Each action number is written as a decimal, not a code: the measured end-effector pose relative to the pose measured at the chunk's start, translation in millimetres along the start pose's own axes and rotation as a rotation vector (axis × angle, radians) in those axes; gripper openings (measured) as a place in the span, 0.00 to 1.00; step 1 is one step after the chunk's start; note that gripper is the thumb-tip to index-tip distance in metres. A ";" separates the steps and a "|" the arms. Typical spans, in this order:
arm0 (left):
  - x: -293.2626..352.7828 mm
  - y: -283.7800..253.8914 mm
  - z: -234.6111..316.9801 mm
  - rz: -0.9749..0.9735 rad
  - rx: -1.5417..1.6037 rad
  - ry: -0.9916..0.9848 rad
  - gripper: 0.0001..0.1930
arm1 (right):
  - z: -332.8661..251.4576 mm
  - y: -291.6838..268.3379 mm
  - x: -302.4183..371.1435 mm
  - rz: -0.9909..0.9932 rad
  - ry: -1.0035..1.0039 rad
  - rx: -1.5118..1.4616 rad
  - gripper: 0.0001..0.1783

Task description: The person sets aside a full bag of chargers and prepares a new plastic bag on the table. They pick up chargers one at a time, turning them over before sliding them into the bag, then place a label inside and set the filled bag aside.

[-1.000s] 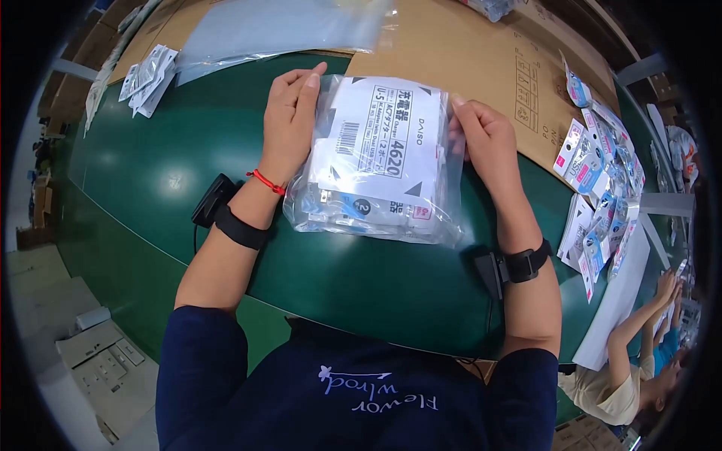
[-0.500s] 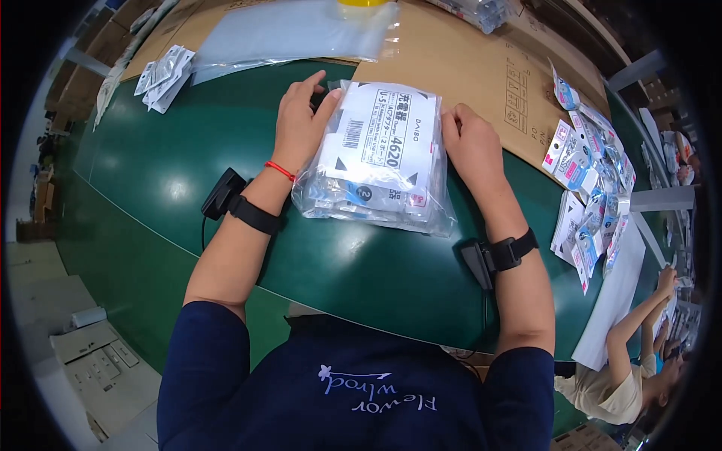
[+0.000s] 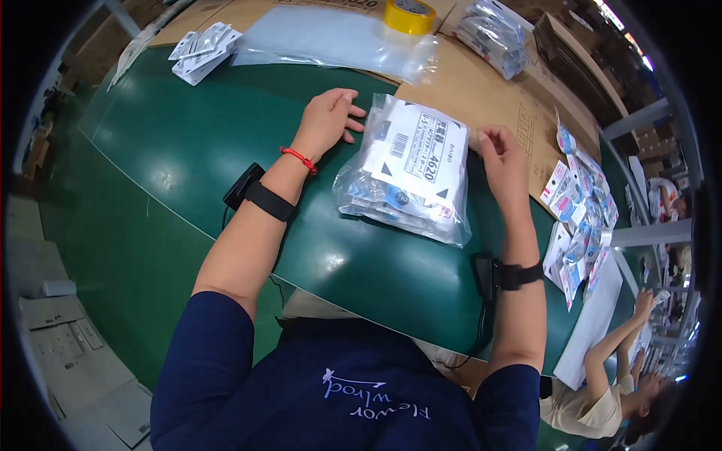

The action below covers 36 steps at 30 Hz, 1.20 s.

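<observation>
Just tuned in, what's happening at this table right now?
A person at a green table is handling a clear plastic bag stuffed with small packets, a white label on top. The left hand rests at the bag's left edge, fingers flat on the table, and the right hand pinches its upper right corner. Nearby are flat cardboard with clear empty bags, a roll of yellow tape, and loose packets at the right. Another person works at the lower right.
</observation>
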<state>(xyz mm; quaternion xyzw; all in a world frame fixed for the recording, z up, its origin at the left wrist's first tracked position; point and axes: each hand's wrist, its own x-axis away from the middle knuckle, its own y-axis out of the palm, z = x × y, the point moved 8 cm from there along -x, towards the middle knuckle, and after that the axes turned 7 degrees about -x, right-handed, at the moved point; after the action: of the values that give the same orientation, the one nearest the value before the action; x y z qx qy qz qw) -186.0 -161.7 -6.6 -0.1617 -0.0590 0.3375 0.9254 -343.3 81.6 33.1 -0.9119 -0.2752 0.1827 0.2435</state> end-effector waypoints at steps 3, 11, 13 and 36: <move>5.2 8.3 -6.5 -0.132 0.251 -0.160 0.17 | -56.3 12.8 8.4 0.070 -0.313 0.074 0.15; 7.2 17.7 -6.6 -0.234 0.412 -0.178 0.19 | -93.9 77.0 29.0 -0.156 -0.536 0.582 0.17; 5.4 18.8 -6.7 -0.246 0.454 -0.192 0.19 | -98.9 76.5 31.2 -0.189 -0.557 0.589 0.17; 24.0 36.4 3.6 -0.499 0.011 -0.242 0.40 | 40.9 12.7 94.0 -0.625 0.557 -1.249 0.30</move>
<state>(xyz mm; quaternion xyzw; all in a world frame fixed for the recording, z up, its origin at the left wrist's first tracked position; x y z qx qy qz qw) -190.5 -119.0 -15.5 -0.0957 -0.2055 0.1165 0.9670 -283.7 142.0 -25.8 -0.7723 -0.5021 -0.3225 -0.2180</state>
